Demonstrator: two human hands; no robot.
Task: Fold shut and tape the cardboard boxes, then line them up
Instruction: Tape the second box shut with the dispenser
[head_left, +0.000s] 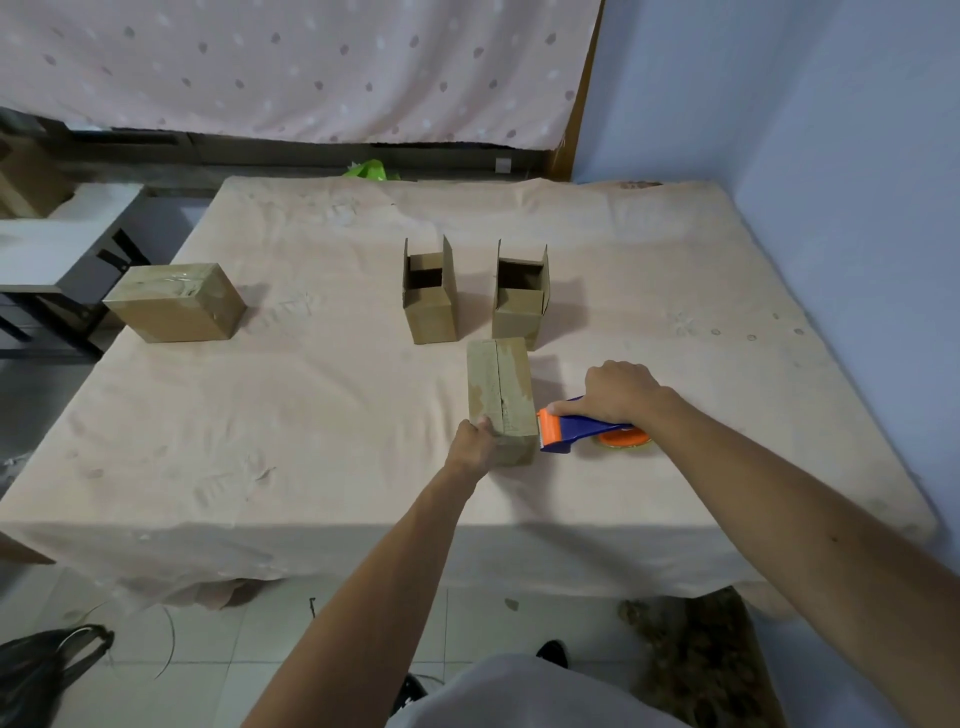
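under both hands spreads a table draped in a creased peach cloth (311, 415), its near edge hanging over a tiled floor (291, 634). beyond the fingers a dotted pink curtain (291, 67) closes the back of the room, and a blue wall (831, 130) stands to their right.

between the hands lies the box (501, 395), closed, with a seam running along its top. the left hand (470, 447) grips its near end, fingers curled round the left corner. the right hand (618, 392) is wrapped round the handle of the dispenser (571, 428), whose orange nose sits just beside the box's right side.

just past the fingertips stand the left open box (431, 296) and the right open box (519, 301), flaps up, near each other but apart. well to the left of the left fingers rests a sealed box (176, 304), close to the cloth's edge.

the tape roll (623, 441) is mostly hidden under the right wrist. the right fingertips are tucked out of sight below the palm. whether the nose touches the box cannot be told. a green scrap (370, 170) peeks over the table's far edge. a black bag (41, 670) and a grey bench (67, 234) are cut off at the left.
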